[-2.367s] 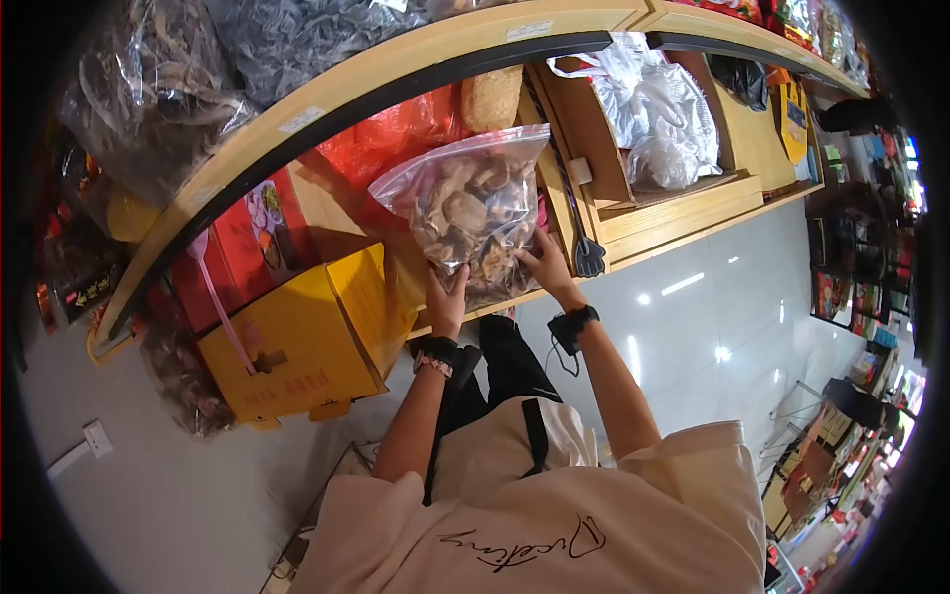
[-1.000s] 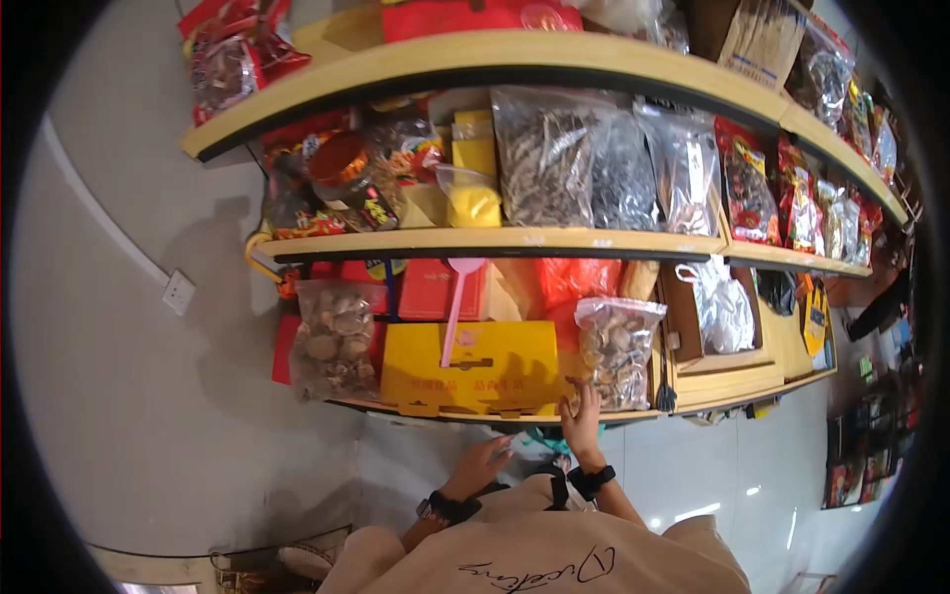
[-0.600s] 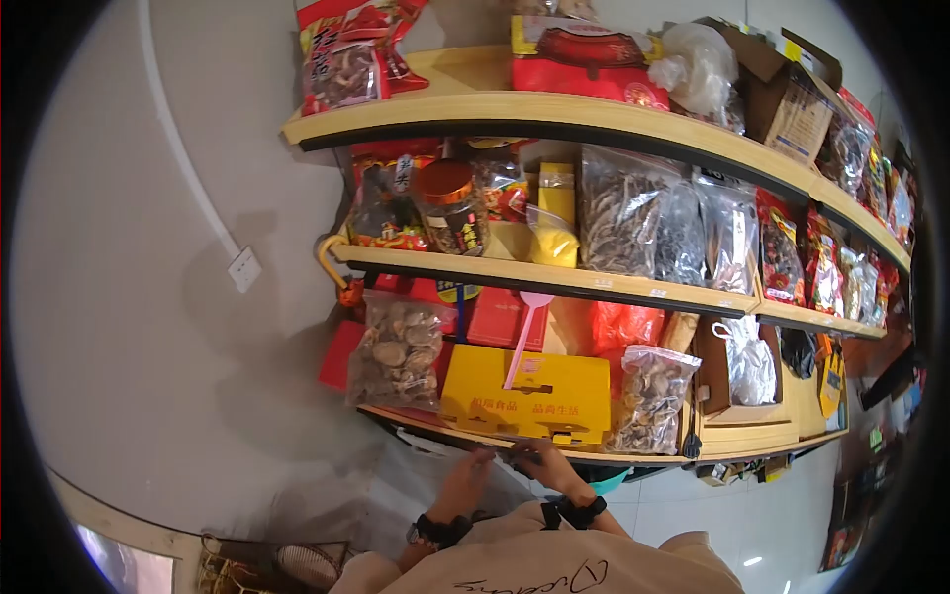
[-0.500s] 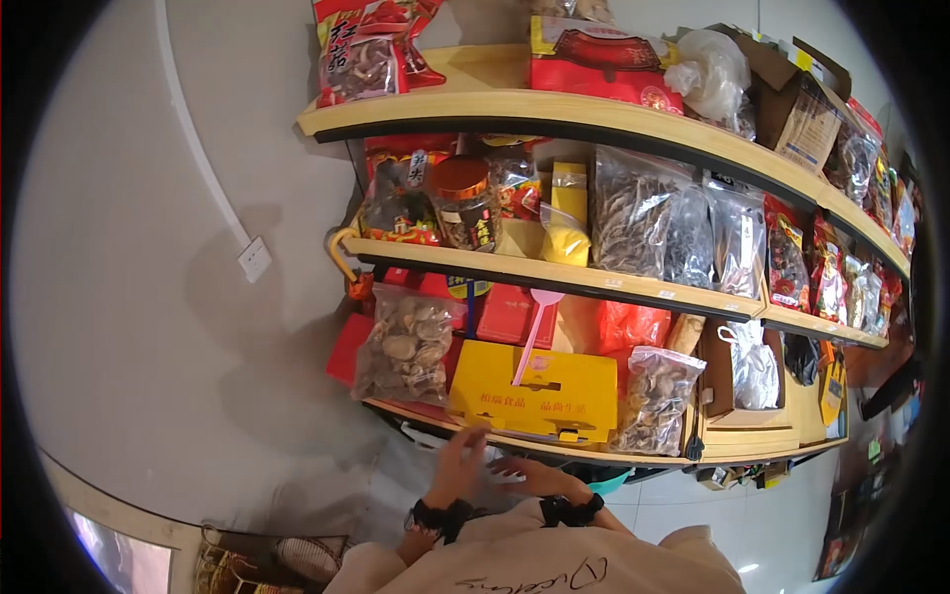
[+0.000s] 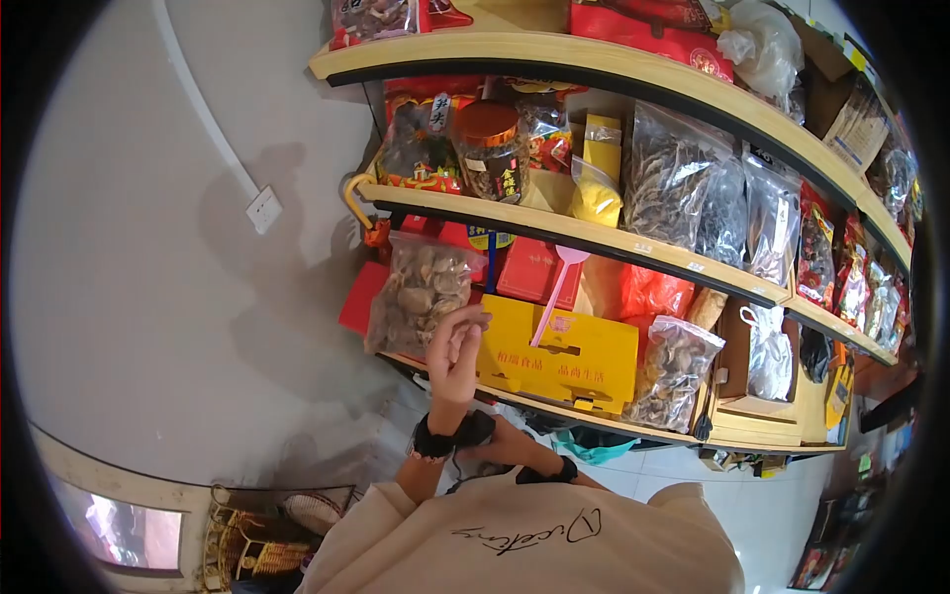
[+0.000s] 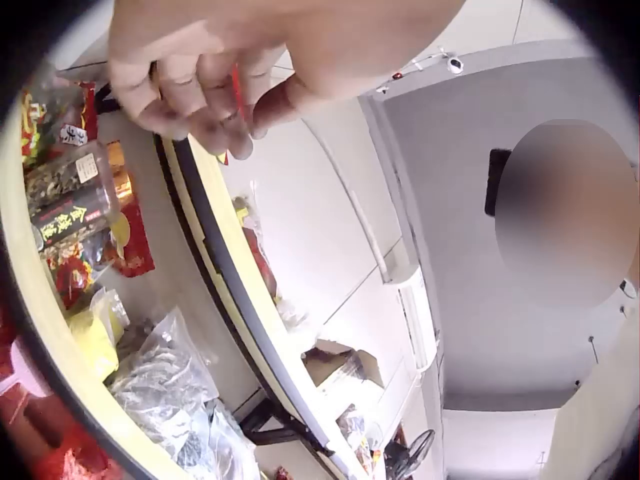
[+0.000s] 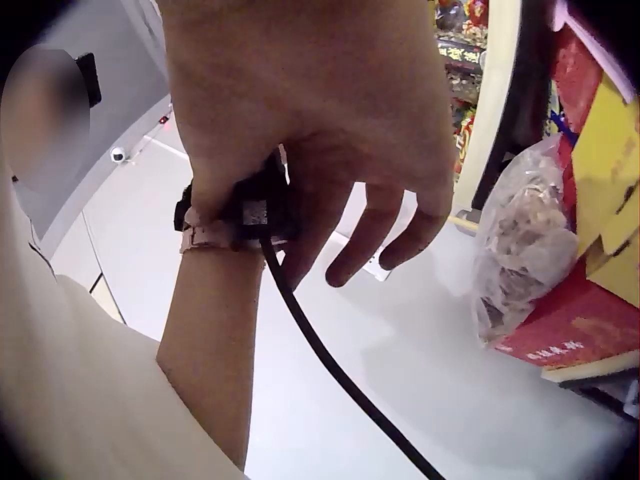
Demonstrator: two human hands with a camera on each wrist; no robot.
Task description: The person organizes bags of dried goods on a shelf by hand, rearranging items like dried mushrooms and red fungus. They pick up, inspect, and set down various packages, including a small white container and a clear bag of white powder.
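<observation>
Two hands, and all the action is at one wrist: the left hand (image 5: 453,361) is up in front of the lower shelf (image 5: 648,429), fingers loosely bent and holding nothing, and just below it the right hand (image 5: 502,445) is on the black wrist device (image 7: 262,195) worn on the left wrist. In from the right wrist view, and there's the grip: thumb and forefinger round the device, the other fingers hanging apart. A black cable (image 7: 335,365) runs out of it, trailing away beneath the right hand, with a pinkish bracelet (image 7: 207,238) sitting right beside the device. Up to the left hand again: directly behind it, a clear bag of dried pieces (image 5: 421,282), and whether the fingers touch it, I can't tell! Just right of that hand sits the yellow box (image 5: 559,371), the handle of a pink utensil (image 5: 569,255) crossing it, a red box (image 5: 539,272) behind, and farther right, well apart from the hand, a second clear bag (image 5: 678,371). Above the hand, one shelf up, stands an orange-lidded jar (image 5: 490,158), a small yellow bag (image 5: 596,198) to its right. Well left of the hand, a wall socket (image 5: 264,209). And on the person's side of both hands, a beige shirt (image 5: 554,559) with dark script.
</observation>
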